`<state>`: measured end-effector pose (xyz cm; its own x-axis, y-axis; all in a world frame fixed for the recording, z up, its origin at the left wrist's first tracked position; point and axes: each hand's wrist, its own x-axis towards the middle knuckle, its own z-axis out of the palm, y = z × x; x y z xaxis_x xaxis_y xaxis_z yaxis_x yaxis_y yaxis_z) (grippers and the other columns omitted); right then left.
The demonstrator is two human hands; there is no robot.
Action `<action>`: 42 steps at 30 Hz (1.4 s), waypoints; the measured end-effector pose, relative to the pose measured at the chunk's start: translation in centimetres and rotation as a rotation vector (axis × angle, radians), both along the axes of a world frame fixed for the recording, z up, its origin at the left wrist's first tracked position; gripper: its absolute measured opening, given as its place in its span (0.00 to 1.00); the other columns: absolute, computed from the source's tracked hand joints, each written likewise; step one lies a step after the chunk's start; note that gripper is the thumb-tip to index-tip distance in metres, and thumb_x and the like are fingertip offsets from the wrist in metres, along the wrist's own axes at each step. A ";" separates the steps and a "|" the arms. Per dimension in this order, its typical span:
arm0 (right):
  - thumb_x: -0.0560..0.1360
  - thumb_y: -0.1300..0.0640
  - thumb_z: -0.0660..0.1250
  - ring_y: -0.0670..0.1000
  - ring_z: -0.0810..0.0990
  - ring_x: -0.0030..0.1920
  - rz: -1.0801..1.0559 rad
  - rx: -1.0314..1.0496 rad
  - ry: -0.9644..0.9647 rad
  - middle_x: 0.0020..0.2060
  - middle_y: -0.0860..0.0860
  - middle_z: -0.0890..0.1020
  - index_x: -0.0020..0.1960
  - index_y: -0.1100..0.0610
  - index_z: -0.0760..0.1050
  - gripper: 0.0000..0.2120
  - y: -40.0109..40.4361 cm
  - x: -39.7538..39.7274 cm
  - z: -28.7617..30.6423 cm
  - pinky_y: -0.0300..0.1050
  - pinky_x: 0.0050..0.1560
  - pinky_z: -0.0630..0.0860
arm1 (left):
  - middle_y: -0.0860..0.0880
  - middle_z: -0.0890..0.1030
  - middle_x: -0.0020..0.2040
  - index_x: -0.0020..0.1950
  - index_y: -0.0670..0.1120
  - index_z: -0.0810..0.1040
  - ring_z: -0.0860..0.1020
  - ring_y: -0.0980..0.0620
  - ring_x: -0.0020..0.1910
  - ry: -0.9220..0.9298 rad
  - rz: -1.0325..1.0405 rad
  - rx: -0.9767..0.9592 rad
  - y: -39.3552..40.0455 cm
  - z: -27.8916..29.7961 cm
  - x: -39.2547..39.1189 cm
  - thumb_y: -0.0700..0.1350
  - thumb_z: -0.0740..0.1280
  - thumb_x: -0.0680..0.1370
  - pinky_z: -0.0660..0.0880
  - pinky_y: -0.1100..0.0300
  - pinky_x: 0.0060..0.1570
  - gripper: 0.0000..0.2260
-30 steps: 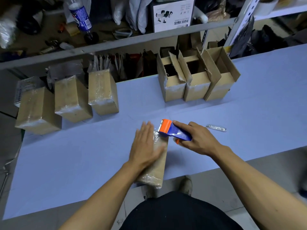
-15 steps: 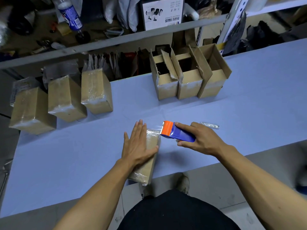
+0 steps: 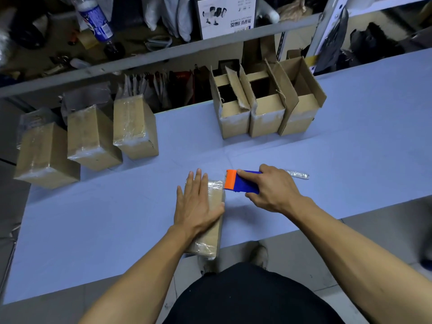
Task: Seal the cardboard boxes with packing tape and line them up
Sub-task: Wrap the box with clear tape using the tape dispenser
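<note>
Cardboard box [image 3: 214,220] lies under the flat left hand [image 3: 197,204]; right hand [image 3: 272,189] grips the dispenser [image 3: 242,183] beside it.

White carton [image 3: 226,16] on shelf [image 3: 163,53], print upside down: "BARCODE SCANNER" legible, larger characters beside it unreadable. Blue-label bottle [image 3: 95,19] left of carton: label text too blurred to read.

**What we cannot see**

The left hand [image 3: 198,204] covers most of the taped box's [image 3: 214,220] top. Our right hand's fingers [image 3: 251,175] hide the tape dispenser's [image 3: 242,183] roll. The desk [image 3: 362,148] runs off the right edge.
</note>
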<state>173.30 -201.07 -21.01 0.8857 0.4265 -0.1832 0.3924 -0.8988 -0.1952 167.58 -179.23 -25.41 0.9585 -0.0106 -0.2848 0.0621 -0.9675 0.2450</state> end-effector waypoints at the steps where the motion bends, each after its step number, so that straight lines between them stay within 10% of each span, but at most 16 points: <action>1: 0.75 0.45 0.64 0.57 0.75 0.48 0.001 -0.021 -0.012 0.42 0.50 0.66 0.76 0.37 0.61 0.30 0.4 0.1 0.4 0.46 0.40 0.61 | 0.52 0.38 0.81 0.81 0.48 0.41 0.34 0.51 0.78 -0.009 0.003 0.000 -0.3 -0.1 -0.1 0.64 0.56 0.77 0.42 0.43 0.76 0.40; 24: 0.69 0.55 0.66 0.58 0.71 0.42 -0.137 -0.144 -0.045 0.41 0.52 0.69 0.61 0.44 0.76 0.20 4.9 -0.2 3.1 0.46 0.42 0.62 | 0.51 0.46 0.81 0.80 0.46 0.47 0.40 0.49 0.79 -0.049 0.128 -0.079 -1.4 -0.6 -0.2 0.65 0.55 0.76 0.47 0.41 0.76 0.40; 42: 0.70 0.53 0.67 0.57 0.78 0.55 -0.084 -0.110 0.114 0.55 0.51 0.80 0.70 0.36 0.70 0.30 3.1 1.0 4.1 0.44 0.44 0.69 | 0.53 0.42 0.81 0.81 0.48 0.45 0.38 0.51 0.79 -0.014 0.111 -0.100 -0.8 -0.4 -0.5 0.63 0.59 0.75 0.49 0.39 0.75 0.41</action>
<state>174.32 -197.94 -16.95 0.8882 0.3240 -0.3257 0.2965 -0.9458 -0.1322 167.08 -179.99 -25.83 0.9593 0.0681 -0.2741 0.1632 -0.9257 0.3412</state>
